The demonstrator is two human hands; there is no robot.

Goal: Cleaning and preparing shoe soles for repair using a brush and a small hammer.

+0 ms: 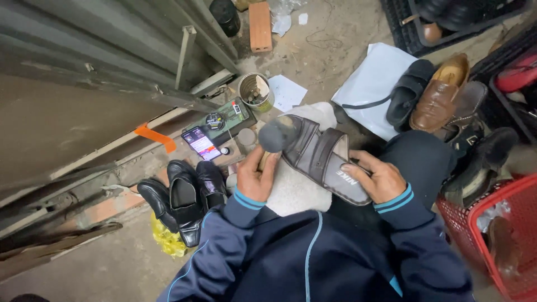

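Where the scene starts at the left, a grey metal shutter (84, 67) is seen, with an orange tape strip (155, 137) at its foot and a bare, dusty concrete floor (330, 39) beyond it. Black shoes (182, 196) are set side by side on the floor, over a yellow bag (166, 239). Near them a lit phone (201, 143) is laid beside a green box (226, 120), and an open tin can (255, 91) is stood just behind; a red brick (260, 25) is seen farther back.

A brush (277, 134), blurred, is held in the left hand (254, 178), its grip pressed together round the handle, with the head laid against a brown sandal (321, 156). The sandal is held over a white cloth (296, 187) on the lap, pinched at its heel end by the right hand (377, 180), thumb on the sole.

To the right, a white sheet (372, 84) is spread on the floor under a black shoe (408, 92) and a tan shoe (442, 95). A red basket (492, 235) is placed at the far right.
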